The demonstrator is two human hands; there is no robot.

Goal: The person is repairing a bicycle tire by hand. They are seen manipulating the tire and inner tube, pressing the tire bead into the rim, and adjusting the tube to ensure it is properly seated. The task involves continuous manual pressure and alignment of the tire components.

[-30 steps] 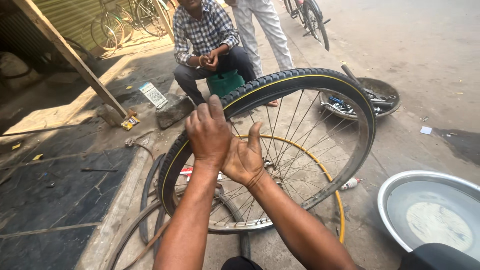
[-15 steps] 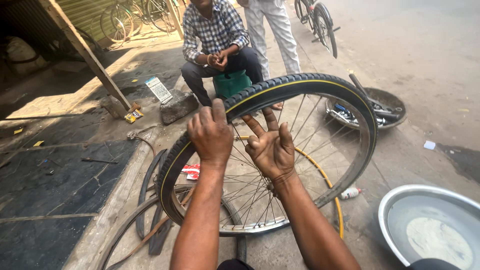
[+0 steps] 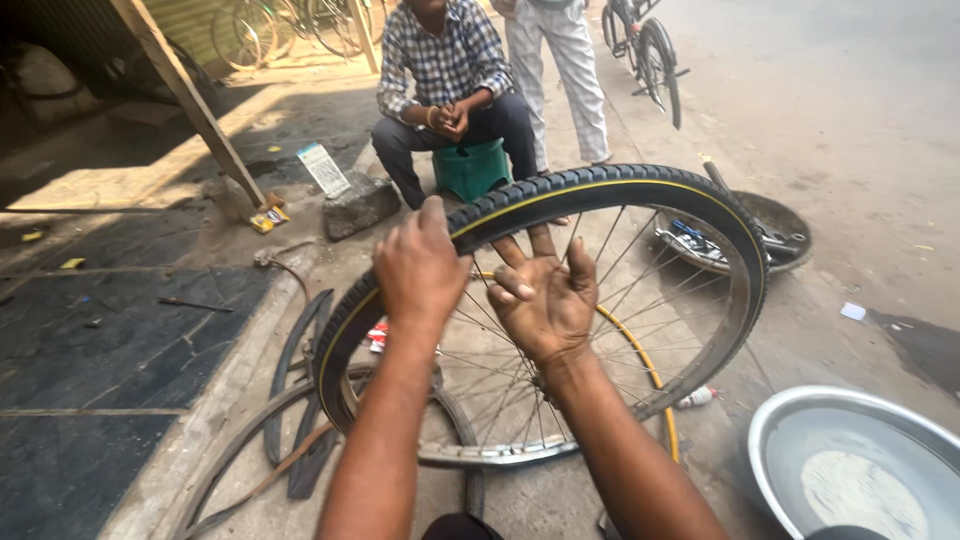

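- The bicycle wheel (image 3: 560, 320) stands upright on the ground just ahead, its tyre (image 3: 600, 190) arching left to right.
- Left hand (image 3: 418, 268) — fingers clamped over the tyre's upper-left curve.
- Right hand (image 3: 545, 300) — fingers spread loose among the spokes (image 3: 640, 300), gripping nothing, just below the tyre.

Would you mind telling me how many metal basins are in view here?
2. One large basin sits at the lower right, holding pale liquid; another basin lies behind the bicycle wheel, holding tools. Others may be hidden outside the frame.
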